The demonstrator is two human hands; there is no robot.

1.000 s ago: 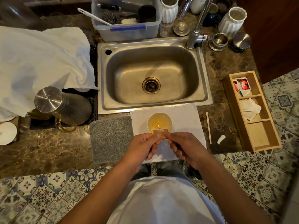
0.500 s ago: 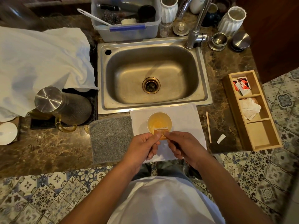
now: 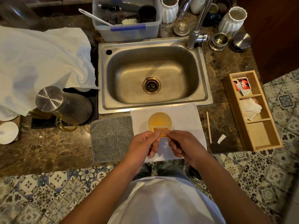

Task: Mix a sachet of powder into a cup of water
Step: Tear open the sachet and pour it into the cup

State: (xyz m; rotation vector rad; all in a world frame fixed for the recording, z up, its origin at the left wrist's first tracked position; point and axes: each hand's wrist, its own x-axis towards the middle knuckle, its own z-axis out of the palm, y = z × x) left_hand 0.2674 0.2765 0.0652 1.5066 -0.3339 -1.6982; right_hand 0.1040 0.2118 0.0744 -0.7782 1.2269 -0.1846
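A: Right at the centre, the orange sachet (image 3: 161,133) is pinched between both hands, left hand (image 3: 143,145) on its left edge, right hand (image 3: 183,145) on its right, fingers and thumbs curled onto it. It's over the near rim of the cup (image 3: 159,122).

B: And the cup?

A: Just beyond the fingertips, on a white napkin (image 3: 186,120), with yellowish liquid inside. The hands partly cover the napkin's near half.

B: Any room around them?

A: Left of the left hand lies a grey cloth (image 3: 111,138), touching the napkin's edge. Right of the right hand there's bare counter, then a wooden stick (image 3: 208,126) and a small white scrap (image 3: 221,138), then a wooden tray (image 3: 252,110) with packets in its two far compartments. Beyond the cup, the napkin runs up against the sink (image 3: 152,78) rim.

B: Any writing?

A: A pale line of print across the sachet's top, too small to read. A steel-lidded jug (image 3: 64,105) stands well off to the left.
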